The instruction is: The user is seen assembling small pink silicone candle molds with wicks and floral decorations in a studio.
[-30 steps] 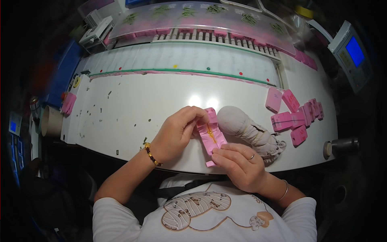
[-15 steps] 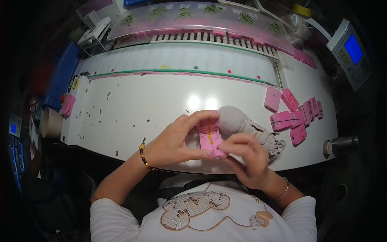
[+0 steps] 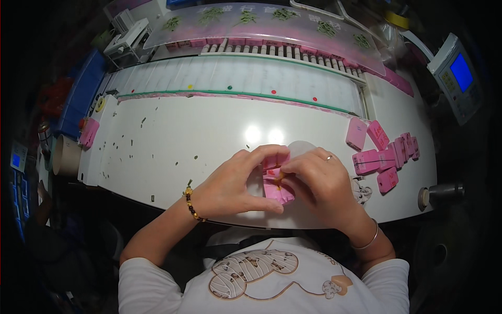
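My left hand is closed around a small pink packet, thumb at its near end and fingers at its far end. A thin yellow rubber band runs over the packet, and a small red spot shows at its middle. From the right, my right hand bends over the packet, thumb and forefinger pinched at the yellow band. Behind that hand lies a pale grey cloth bundle with a rounded end and a crumpled end; the hand hides its middle.
Several pink packets lie on the white table at the right. A white belt conveyor and rollers cross the back. Right of the table stand a scale display and a dark cylinder. Dark green scraps dot the table's left.
My right hand has moved from the packet's near end up to its middle and now pinches there. My left hand keeps its hold. The conveyor's coloured dots have shifted left.
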### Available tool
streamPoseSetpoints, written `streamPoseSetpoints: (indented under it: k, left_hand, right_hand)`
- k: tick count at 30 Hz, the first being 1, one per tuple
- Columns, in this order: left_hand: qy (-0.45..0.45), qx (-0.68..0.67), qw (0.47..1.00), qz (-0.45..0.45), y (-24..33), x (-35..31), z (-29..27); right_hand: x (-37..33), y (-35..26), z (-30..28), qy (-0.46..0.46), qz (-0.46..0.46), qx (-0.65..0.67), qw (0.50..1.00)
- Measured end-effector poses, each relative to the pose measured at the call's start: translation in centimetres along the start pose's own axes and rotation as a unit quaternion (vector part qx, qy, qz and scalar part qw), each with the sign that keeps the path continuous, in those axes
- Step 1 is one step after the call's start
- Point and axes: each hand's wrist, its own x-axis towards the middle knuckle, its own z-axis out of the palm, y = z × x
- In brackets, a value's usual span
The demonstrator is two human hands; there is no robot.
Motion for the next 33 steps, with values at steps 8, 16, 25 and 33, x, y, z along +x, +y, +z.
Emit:
streamPoseSetpoints:
  k: [8,16,25,33]
  left_hand:
    - [0.004,-0.008,1.0,0.003,-0.2,0.2,0.2]
    - [0.021,-0.012,1.0,0.003,-0.3,-0.1,0.5]
    - [0.052,-0.13,0.989,0.046,-1.1,-0.2,1.4]
    - [0.065,-0.161,0.984,0.045,-0.9,0.0,1.4]
  right_hand:
    - [0.2,-0.2,1.6,-0.004,0.007,-0.003,1.0]
    - [0.0,-1.0,1.3,-0.041,0.031,-0.087,0.995]
    - [-0.7,-1.8,0.2,-0.064,0.095,-0.048,0.992]
    - [-2.2,-2.3,0.8,-0.012,0.104,0.0,0.995]
